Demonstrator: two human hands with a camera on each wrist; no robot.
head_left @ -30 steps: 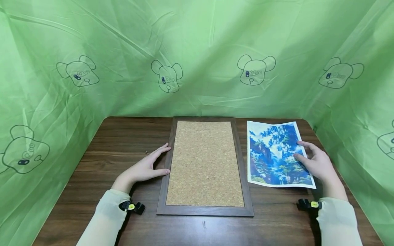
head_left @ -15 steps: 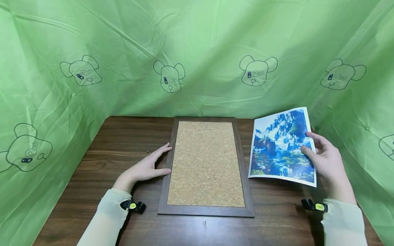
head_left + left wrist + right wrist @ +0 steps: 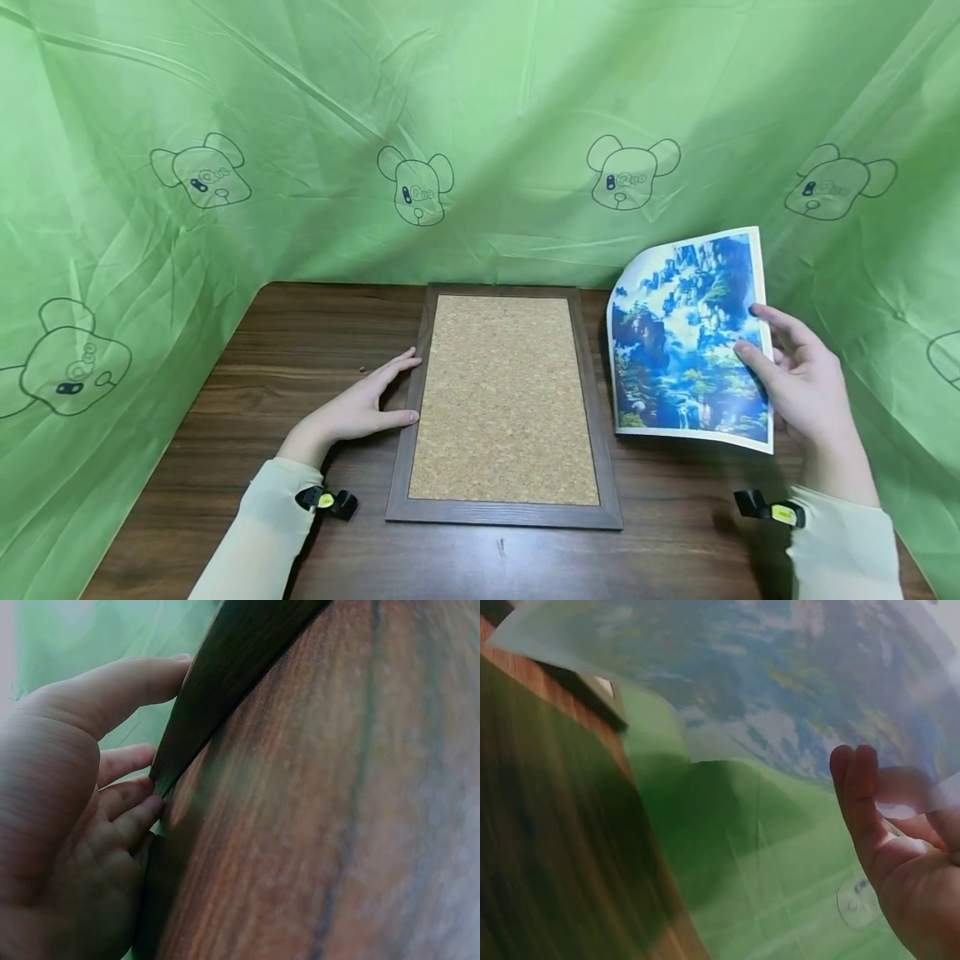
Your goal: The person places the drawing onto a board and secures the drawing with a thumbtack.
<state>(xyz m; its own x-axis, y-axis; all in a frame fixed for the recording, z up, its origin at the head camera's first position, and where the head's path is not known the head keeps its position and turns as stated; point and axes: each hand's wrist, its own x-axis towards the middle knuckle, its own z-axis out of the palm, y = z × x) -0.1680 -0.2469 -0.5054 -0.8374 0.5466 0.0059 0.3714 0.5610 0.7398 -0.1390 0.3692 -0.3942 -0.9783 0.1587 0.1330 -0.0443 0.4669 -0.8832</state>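
Observation:
A corkboard point(image 3: 502, 400) in a dark wood frame lies flat in the middle of the table. My left hand point(image 3: 352, 408) rests at its left side, thumb and fingertips touching the frame's outer edge; the left wrist view shows the thumb point(image 3: 142, 679) against that edge. On the right, my right hand point(image 3: 810, 383) pinches a sheet printed with a blue mountain landscape point(image 3: 682, 333) by its right edge, thumb on the printed face and the other fingers partly hidden behind. The sheet is tilted up and bends along its left side. In the right wrist view, the sheet's pale back point(image 3: 727, 682) shows above the fingers.
The dark wood-grain table point(image 3: 277, 333) extends on both sides of the board. A green cloth with printed bear heads point(image 3: 487, 125) hangs behind and at both sides. Black cameras with yellow labels point(image 3: 326, 502) sit on both wrists.
The right hand has lifted the sheet off the table, moving slightly right and tilting its far edge upward. The left hand and the corkboard stay in place.

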